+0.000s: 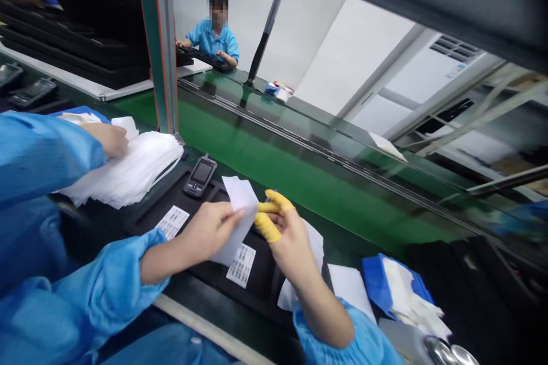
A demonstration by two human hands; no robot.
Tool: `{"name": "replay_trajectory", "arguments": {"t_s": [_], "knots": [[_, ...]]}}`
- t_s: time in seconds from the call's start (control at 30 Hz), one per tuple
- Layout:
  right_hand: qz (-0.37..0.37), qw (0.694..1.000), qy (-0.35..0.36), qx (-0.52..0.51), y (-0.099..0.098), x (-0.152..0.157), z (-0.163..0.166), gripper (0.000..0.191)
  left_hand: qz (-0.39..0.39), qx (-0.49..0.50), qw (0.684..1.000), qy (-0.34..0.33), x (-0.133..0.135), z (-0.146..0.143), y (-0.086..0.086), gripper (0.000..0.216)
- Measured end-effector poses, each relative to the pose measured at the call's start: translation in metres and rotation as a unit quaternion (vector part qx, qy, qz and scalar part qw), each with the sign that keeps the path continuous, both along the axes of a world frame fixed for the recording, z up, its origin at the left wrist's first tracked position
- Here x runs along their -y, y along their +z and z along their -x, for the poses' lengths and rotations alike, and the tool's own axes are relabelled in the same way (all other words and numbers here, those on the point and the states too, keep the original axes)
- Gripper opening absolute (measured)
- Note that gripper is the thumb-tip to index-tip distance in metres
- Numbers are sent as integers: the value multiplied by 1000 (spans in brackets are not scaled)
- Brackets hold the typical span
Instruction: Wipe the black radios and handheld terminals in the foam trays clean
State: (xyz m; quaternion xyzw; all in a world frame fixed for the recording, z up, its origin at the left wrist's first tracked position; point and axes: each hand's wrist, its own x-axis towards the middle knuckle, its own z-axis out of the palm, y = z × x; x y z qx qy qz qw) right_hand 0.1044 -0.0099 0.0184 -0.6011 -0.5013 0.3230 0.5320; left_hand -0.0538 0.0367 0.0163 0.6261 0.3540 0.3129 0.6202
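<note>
My left hand (214, 229) pinches a thin white sheet (243, 195) between thumb and fingers, above a black tray (268, 274). Yellow finger cots cover some fingertips of my right hand (287, 231), which closes on the sheet's right edge. A black handheld device (200, 175) with a small screen and buttons lies in the tray's left part. Two white printed label sheets, one left (172, 221) and one in the middle (241, 265), rest on the tray. Another white sheet (314, 244) lies partly hidden behind my right wrist.
At left, a neighbour's hand (107, 138) touches a stack of white sheets (141, 165). A blue packet with white cloths (400, 291) lies right, near black trays (462, 291). A green upright post (154, 40) stands ahead. Another person (216, 40) works across the line.
</note>
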Motion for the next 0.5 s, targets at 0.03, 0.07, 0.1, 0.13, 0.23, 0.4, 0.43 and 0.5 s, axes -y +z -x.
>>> {"name": "replay_trajectory", "arguments": {"t_s": [0.03,0.07,0.1,0.13,0.23,0.4,0.43,0.5], "knots": [[4,999,12,-47,2,-4,7,62,-87,-25,996,-18,7,1,3,23],[1,997,10,-81,3,-8,12,60,-177,-52,982,-40,12,3,6,26],[-4,994,0,-110,4,-11,15,53,-250,-77,964,-55,16,5,8,35],[-7,989,-11,-145,4,-14,15,46,-295,-94,949,-50,17,8,8,43],[22,959,-7,-283,1,-18,14,37,-254,-77,962,67,2,13,5,64],[73,973,44,-213,-8,-16,13,46,72,40,996,18,-32,13,0,69],[78,988,47,-122,-9,-19,8,49,105,36,994,5,-35,14,-1,59],[84,995,24,51,-8,-33,-11,52,120,17,992,17,-36,17,-2,48]]}}
